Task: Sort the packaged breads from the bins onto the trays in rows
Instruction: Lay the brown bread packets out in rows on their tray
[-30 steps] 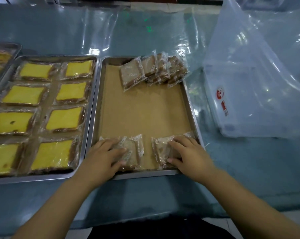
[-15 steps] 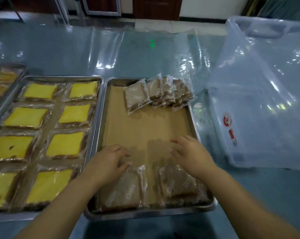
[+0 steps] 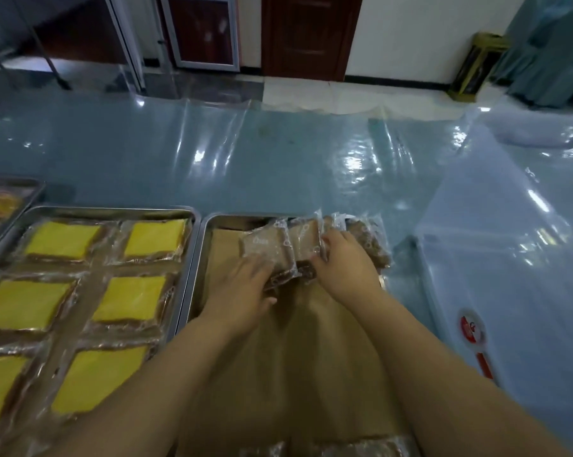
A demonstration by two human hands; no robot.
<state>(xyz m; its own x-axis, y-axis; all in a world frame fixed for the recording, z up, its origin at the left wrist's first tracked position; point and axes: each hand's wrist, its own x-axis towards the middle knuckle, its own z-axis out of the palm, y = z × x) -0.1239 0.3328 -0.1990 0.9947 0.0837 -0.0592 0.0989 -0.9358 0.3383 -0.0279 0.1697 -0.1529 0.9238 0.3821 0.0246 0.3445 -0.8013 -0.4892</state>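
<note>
A row of brown packaged breads [image 3: 268, 245] leans together at the far end of the paper-lined steel tray [image 3: 204, 239]. My left hand [image 3: 245, 288] reaches to the front packet, its fingers lying against that packet's lower edge. My right hand [image 3: 344, 263] is on the packets just to the right, fingers curled over the top of one and thumb at its front. Two more brown packets [image 3: 361, 448] lie flat at the tray's near edge, mostly hidden below my arms.
Left of it, a second steel tray [image 3: 113, 210] holds yellow packaged breads [image 3: 137, 301] in two columns; a third tray [image 3: 31, 183] shows at the far left. A clear plastic bin [image 3: 509, 275] with a liner stands to the right. Shiny film covers the table.
Both hands left the two packets at the tray's near edge and moved forward to the leaning packets at the far end. The camera tilted up.
</note>
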